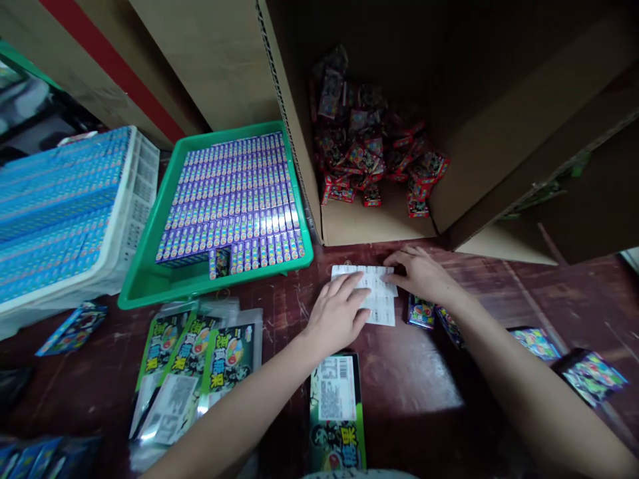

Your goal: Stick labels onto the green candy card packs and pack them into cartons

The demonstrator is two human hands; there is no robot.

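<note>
A small white sheet printed with rows of dark marks [382, 314], which looks like a label sheet, lies on the dark red table. My left hand [332, 311] rests on its left part, fingers spread and holding it down. At the upper right edge of the sheet, my right hand [424, 274] has its thumb and fingers curled around the paper. Beside it lie small purple candy packets [420, 311], one partly behind my right wrist. Nearest me is a green-and-black printed pouch [337, 426] with a white label on it.
Purple boxes fill a green tray [219, 286] at left, beside a white basket [132, 193] of blue packs. Clear-sleeved pouches [194, 372] lie front left. An open carton [379, 226] ahead holds red packets [372, 156]. Colourful packets [592, 376] lie at right.
</note>
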